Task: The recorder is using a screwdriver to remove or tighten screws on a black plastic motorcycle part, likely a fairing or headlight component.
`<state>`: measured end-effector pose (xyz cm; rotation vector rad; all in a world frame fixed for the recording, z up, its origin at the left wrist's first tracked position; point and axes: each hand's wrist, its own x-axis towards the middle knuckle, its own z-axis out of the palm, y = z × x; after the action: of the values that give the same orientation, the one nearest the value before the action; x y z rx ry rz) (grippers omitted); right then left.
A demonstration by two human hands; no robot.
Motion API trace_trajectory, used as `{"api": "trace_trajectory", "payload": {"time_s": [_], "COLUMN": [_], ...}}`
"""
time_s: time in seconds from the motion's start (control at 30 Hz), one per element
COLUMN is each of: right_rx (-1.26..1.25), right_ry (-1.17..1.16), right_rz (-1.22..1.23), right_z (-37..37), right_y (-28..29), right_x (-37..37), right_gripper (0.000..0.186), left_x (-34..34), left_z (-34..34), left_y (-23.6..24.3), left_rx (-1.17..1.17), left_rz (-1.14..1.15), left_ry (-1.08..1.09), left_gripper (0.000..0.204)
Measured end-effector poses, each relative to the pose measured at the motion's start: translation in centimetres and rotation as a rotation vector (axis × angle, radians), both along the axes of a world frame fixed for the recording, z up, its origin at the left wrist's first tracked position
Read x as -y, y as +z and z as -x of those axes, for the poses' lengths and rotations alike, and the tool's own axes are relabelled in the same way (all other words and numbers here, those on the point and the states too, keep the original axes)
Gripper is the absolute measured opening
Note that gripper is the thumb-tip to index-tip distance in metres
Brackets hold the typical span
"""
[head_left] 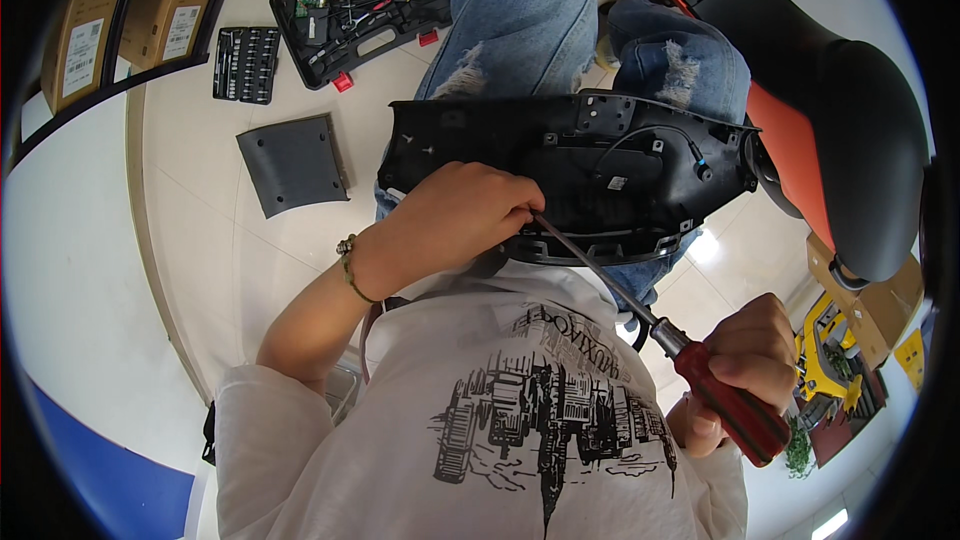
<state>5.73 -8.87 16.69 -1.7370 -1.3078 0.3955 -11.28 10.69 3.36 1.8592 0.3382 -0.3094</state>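
Note:
Across my lap rests a black plastic panel (500,145), its ribbed inner side up, with a thin black cable (660,130) and connector on its right part. Wrapped round the red handle of a long screwdriver (737,398) is my right hand (752,360). The shaft slants up and left to the panel's near edge. There my left hand (460,212) is closed, thumb and fingers pinched at the screwdriver's tip; anything small between them is hidden. Two small screws (428,150) lie loose on the panel's left part.
On the tiled floor at the far left lie an open toolbox (365,15), a socket set (246,65) and a curved black cover (293,165). Cardboard boxes (85,40) stand on a rack beyond. A black and orange vehicle with a seat (875,150) stands close on the right.

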Motion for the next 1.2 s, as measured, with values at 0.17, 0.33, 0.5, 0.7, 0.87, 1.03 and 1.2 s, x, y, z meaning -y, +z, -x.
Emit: {"api": "trace_trajectory", "payload": {"time_s": [0.17, 0.33, 0.5, 0.7, 0.87, 1.03, 1.2], "right_rx": [-0.001, 0.096, 0.093, 0.137, 0.132, 0.118, 0.116], "right_ry": [-0.035, 0.018, 0.073, 0.117, 0.111, 0.118, 0.101], "right_rz": [0.008, 0.001, 0.065, 0.109, 0.107, 0.126, 0.11], "right_z": [0.2, 0.5, 0.3, 0.5, 0.6, 0.5, 0.7], "right_y": [-0.1, 0.2, 0.9, 1.6, 1.4, 1.8, 1.3], "right_x": [-0.1, -1.2, -1.3, -1.8, -1.8, -2.4, -2.4], "right_gripper": [0.038, 0.034, 0.031, 0.031, 0.032, 0.032, 0.034], "left_x": [0.0, 0.1, -0.1, -0.5, -0.6, -0.6, -0.5], "left_z": [0.0, 0.0, -0.3, -0.6, -0.8, -0.7, -0.8], "left_y": [-0.1, -0.1, -0.2, -0.2, -0.2, -0.1, -0.1], "left_rx": [-0.011, -0.037, -0.031, -0.02, -0.047, -0.06, -0.065], "left_rz": [0.013, 0.058, 0.084, 0.131, 0.139, 0.126, 0.111], "left_ry": [0.013, 0.027, -0.012, -0.041, -0.078, -0.087, -0.11], "left_gripper": [0.014, 0.015, 0.016, 0.018, 0.018, 0.017, 0.017]}}
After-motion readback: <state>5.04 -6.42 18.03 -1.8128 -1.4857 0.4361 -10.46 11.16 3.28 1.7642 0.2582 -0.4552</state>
